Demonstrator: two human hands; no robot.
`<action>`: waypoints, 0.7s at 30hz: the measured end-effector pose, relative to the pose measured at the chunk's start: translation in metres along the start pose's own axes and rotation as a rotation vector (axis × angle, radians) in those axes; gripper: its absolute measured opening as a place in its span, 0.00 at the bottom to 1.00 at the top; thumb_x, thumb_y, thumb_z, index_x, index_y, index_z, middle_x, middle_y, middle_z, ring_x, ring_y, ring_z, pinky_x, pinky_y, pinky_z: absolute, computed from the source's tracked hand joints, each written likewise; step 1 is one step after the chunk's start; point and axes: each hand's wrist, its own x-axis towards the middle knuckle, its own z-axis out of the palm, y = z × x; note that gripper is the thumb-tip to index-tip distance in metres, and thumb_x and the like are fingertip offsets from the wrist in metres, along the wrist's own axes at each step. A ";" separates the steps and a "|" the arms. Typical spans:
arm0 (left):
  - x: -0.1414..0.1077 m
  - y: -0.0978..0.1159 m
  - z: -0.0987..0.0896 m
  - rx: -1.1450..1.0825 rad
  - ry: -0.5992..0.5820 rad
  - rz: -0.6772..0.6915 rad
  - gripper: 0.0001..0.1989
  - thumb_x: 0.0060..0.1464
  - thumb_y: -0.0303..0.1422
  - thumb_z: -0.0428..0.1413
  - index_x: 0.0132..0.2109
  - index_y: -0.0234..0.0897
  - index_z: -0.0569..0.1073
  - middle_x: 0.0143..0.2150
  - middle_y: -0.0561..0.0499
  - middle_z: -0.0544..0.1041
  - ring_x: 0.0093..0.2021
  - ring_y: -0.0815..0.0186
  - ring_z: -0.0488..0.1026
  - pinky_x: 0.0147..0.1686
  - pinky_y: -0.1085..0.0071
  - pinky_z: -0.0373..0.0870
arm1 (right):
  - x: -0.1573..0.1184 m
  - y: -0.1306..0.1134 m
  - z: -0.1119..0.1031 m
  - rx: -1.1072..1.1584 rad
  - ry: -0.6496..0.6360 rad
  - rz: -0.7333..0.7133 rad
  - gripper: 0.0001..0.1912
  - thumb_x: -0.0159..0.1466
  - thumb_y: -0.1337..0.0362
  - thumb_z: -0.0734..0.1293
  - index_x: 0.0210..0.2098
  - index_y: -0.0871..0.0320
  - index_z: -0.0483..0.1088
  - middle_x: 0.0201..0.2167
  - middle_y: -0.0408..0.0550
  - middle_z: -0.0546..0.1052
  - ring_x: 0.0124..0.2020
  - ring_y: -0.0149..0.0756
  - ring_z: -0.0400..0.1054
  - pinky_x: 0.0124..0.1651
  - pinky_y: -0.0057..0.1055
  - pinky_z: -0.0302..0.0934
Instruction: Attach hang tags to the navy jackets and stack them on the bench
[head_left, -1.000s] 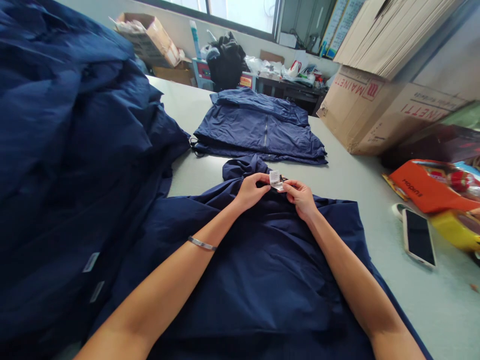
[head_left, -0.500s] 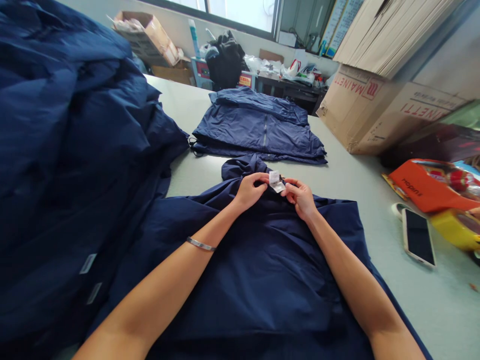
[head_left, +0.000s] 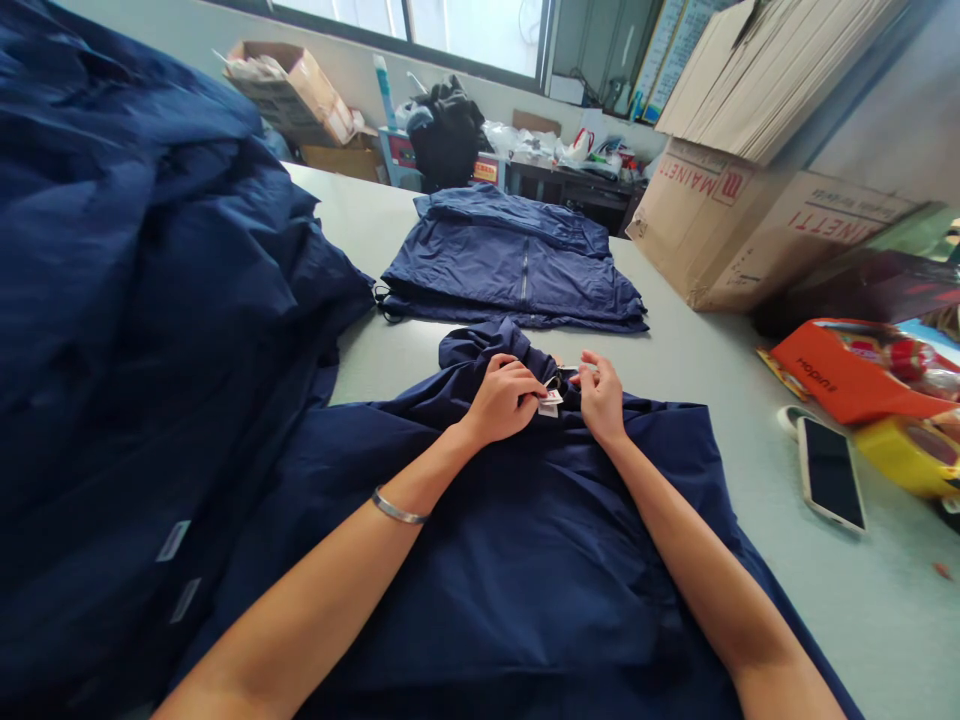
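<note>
A navy blue jacket (head_left: 517,540) lies spread in front of me, with its bunched collar and hood (head_left: 487,345) at the far end. At the collar my left hand (head_left: 504,400) is closed, its fingertips pinching a small white label (head_left: 551,400). My right hand (head_left: 602,397) is just to the right of the label, fingers curled against the collar. What those right fingers hold, if anything, is hidden. A dark loop or fastening shows between the two hands.
Beyond is a folded navy jacket (head_left: 502,255). A tall heap of navy garments (head_left: 150,300) rises at left. On the right of the table (head_left: 780,580) are a phone (head_left: 831,472), yellow tape (head_left: 911,455), an orange packet (head_left: 832,370) and cardboard boxes (head_left: 720,225).
The white label, held up between both hands before, now lies lower by my left fingers. My left hand has turned palm-down, and my right hand has come off the label.
</note>
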 end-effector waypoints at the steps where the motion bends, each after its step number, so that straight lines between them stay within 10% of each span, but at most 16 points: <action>1: 0.000 0.002 -0.001 0.002 -0.015 0.018 0.13 0.49 0.26 0.49 0.30 0.40 0.79 0.32 0.51 0.81 0.35 0.65 0.74 0.58 0.56 0.56 | 0.001 0.003 0.001 0.005 -0.014 0.067 0.20 0.65 0.57 0.60 0.50 0.62 0.71 0.45 0.58 0.77 0.27 0.33 0.72 0.38 0.34 0.67; 5: 0.000 0.009 0.001 0.034 -0.032 0.077 0.13 0.51 0.26 0.49 0.26 0.40 0.76 0.26 0.51 0.78 0.31 0.66 0.71 0.59 0.57 0.58 | 0.005 0.010 0.002 -0.032 -0.085 0.194 0.21 0.64 0.53 0.62 0.46 0.62 0.74 0.32 0.51 0.79 0.18 0.32 0.65 0.26 0.30 0.61; 10: -0.001 0.015 0.008 0.098 -0.048 0.152 0.12 0.51 0.26 0.49 0.25 0.40 0.74 0.24 0.51 0.75 0.29 0.66 0.70 0.61 0.57 0.58 | 0.007 0.008 -0.002 -0.223 -0.216 0.132 0.21 0.62 0.52 0.64 0.20 0.58 0.73 0.15 0.43 0.70 0.21 0.32 0.64 0.26 0.28 0.52; 21: -0.003 0.015 0.008 0.164 -0.032 0.176 0.10 0.50 0.25 0.50 0.27 0.39 0.74 0.34 0.49 0.79 0.42 0.61 0.73 0.61 0.56 0.61 | 0.009 0.004 0.001 0.059 -0.152 0.325 0.09 0.50 0.59 0.73 0.24 0.58 0.75 0.22 0.45 0.78 0.25 0.33 0.70 0.32 0.29 0.60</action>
